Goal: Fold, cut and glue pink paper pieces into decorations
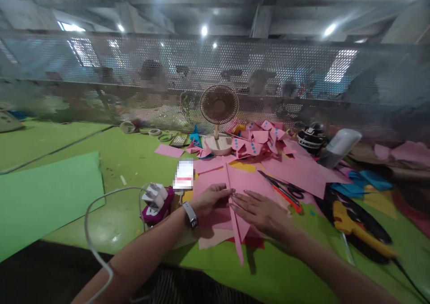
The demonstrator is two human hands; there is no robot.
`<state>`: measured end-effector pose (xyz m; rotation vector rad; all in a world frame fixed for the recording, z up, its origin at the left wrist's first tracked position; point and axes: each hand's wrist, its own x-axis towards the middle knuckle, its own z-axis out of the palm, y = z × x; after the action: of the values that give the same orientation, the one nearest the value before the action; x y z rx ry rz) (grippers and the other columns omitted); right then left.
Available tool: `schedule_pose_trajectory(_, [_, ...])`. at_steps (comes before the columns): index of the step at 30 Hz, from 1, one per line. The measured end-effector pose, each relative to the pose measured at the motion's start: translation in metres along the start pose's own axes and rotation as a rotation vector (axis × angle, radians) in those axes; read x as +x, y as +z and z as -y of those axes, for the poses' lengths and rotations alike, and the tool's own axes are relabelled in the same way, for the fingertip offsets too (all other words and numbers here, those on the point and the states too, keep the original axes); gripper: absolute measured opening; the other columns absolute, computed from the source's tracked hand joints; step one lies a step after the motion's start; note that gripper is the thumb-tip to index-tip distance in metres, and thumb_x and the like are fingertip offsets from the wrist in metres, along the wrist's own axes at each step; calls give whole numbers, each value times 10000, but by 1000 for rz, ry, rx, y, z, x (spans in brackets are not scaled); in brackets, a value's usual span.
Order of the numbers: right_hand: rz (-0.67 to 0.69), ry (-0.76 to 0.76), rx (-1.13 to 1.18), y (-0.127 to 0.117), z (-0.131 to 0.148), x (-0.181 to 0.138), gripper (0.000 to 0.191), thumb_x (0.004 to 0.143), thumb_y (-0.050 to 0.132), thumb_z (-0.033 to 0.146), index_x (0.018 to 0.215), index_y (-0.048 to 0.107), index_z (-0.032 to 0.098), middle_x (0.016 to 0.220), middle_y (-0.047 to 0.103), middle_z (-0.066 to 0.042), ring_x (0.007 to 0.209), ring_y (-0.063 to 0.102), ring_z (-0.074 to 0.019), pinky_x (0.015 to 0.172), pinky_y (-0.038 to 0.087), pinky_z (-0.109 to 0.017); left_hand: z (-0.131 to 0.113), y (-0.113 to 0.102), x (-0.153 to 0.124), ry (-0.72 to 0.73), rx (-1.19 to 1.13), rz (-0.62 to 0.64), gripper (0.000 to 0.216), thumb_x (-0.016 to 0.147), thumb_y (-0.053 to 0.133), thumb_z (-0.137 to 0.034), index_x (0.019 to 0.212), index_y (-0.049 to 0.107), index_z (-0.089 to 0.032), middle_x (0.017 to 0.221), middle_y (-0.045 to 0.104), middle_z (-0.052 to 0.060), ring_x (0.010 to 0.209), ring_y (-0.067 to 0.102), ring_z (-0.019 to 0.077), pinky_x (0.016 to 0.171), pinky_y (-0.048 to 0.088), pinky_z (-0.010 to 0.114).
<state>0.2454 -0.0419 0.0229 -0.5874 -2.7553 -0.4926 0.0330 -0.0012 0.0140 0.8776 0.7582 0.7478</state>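
A pink paper sheet (215, 178) lies on the green table (110, 160) with a raised centre crease running toward me. My left hand (211, 197), a watch on its wrist, presses the sheet just left of the crease with its fingertips at the fold. My right hand (262, 212) lies flat on the sheet right of the crease, fingers spread. Neither hand grips anything.
Scissors with red and black handles (284, 189) lie right of the sheet, a yellow glue gun (352, 228) farther right. A small fan (219, 115) and a pile of folded pink paper (262, 142) stand behind. A white charger on a purple block (156, 201) sits left, beside green card (43, 196).
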Motion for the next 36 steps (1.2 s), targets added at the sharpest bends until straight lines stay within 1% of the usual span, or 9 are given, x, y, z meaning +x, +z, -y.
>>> schedule_pose_trajectory(6, [-24,-9,56,4,-1,-8,462,878,412,27,1317,466,158,1345,514,-92,1241,479,-191,1033,425,-405,0,-1,0,22,-10,22,287,661,793,-321,713,570,-148,612,559,-47,528,518,50,580,445,178])
schedule_pose_trajectory(9, [-34,-38,121,4,0,-12,411,902,436,96,1303,484,170,1312,548,-80,1228,492,-185,1046,412,-398,0,0,-1,6,19,42,303,663,791,-325,667,544,-149,562,518,-60,476,455,39,512,391,165])
schedule_pose_trajectory(14, [-10,-28,177,4,4,-15,411,895,466,108,1294,489,201,1348,512,-63,1309,385,-169,1085,359,-423,-2,0,-2,10,26,49,330,644,797,-363,680,550,-147,603,544,-44,501,464,51,520,376,189])
schedule_pose_trajectory(17, [-17,-43,190,4,8,-14,425,895,464,98,1309,467,194,1323,541,-57,1307,385,-142,1099,336,-409,-3,2,-3,-1,52,61,345,655,785,-388,681,542,-145,578,519,-53,492,439,51,515,356,197])
schedule_pose_trajectory(20, [-39,-58,128,5,13,-12,450,898,474,121,1341,432,187,1375,485,-75,1326,356,-177,1086,339,-432,-1,4,-6,-44,49,101,352,668,777,-386,681,518,-148,553,495,-62,491,435,54,514,341,196])
schedule_pose_trajectory(23, [-80,-64,61,8,18,-12,407,889,490,120,1292,490,174,1350,510,-99,1307,388,-214,1074,334,-486,2,7,-8,-54,9,134,365,663,782,-373,674,492,-151,568,514,-53,512,462,62,535,353,202])
schedule_pose_trajectory(26, [-93,-56,39,10,22,-13,362,880,494,113,1239,536,136,1294,562,-118,1274,434,-230,1063,343,-509,4,10,-9,-75,-30,122,367,664,784,-358,669,480,-151,569,518,-50,515,462,62,554,370,206])
schedule_pose_trajectory(32, [-100,-76,25,8,29,-14,359,885,441,72,1217,559,142,1276,586,-69,1238,472,-215,1036,400,-457,2,12,-10,-11,-49,120,338,685,777,-314,675,486,-144,605,536,-47,521,461,45,565,385,188])
schedule_pose_trajectory(36, [-127,-66,52,-1,30,-13,356,888,439,74,1215,559,147,1238,615,-69,1181,524,-197,1037,404,-436,3,13,-11,11,-27,205,311,641,810,-230,779,546,-139,695,621,1,607,562,81,618,428,205])
